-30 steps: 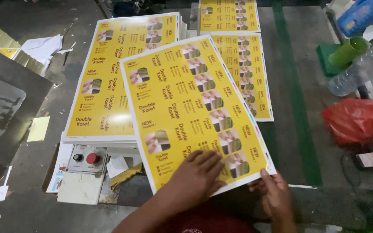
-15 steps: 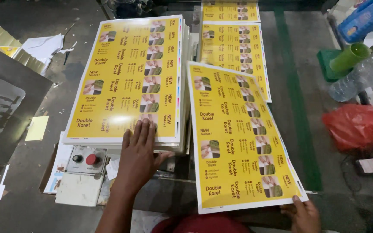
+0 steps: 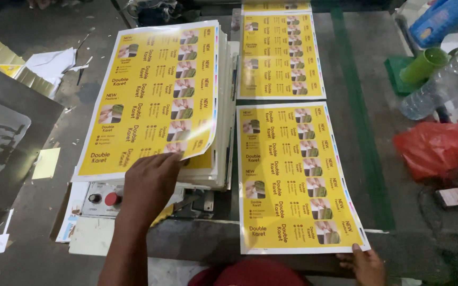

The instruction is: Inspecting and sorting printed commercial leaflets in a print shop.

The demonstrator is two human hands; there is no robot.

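Left hand (image 3: 149, 182) now lifts the stack's top sheet (image 3: 155, 95).

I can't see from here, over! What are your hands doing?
Left hand lifting top yellow printed sheet off stack. Right hand on laid-down yellow sheet. Nothing blocking.

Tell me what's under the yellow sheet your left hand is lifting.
Under the top sheet, whose near corner the left hand lifts, lies a stack of sheets; only its edges and a yellow strip show. How deep the stack goes is hidden.
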